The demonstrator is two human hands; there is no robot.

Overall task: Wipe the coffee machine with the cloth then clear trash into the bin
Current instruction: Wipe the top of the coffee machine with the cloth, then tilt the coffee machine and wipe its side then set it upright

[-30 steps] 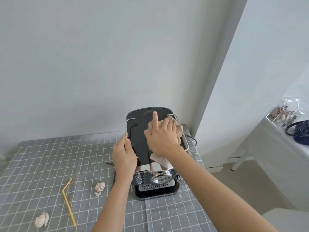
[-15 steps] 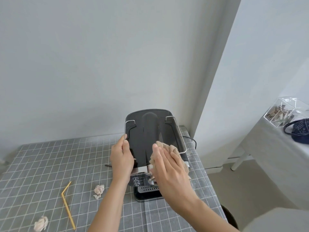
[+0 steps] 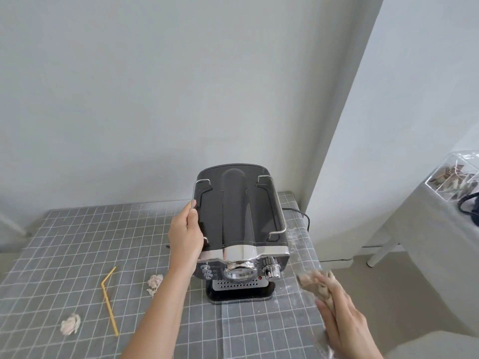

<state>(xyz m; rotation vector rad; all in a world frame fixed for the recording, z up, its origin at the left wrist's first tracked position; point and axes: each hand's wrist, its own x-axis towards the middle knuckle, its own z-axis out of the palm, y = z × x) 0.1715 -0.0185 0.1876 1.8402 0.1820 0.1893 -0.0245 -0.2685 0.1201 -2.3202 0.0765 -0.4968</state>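
A black coffee machine point(image 3: 237, 213) with a chrome front stands at the right end of the grid-patterned table point(image 3: 77, 255). My left hand point(image 3: 185, 235) grips its left side by the wire rail. To the machine's lower right, off its surface, my right hand point(image 3: 342, 317) holds a crumpled beige cloth point(image 3: 315, 283). Trash lies on the table to the left: a bent yellow straw point(image 3: 108, 301) and two crumpled paper balls point(image 3: 154, 282) point(image 3: 70, 325). No bin is in view.
A wall rises close behind the table, and a pillar corner stands at the right. The machine's black cord point(image 3: 303, 216) runs off its right side. A second table at far right carries a clear box point(image 3: 456, 177). Floor shows between the tables.
My right hand has swept the cloth off the machine's top, down and to the right past its front corner. My left hand has stayed on the machine's left side.
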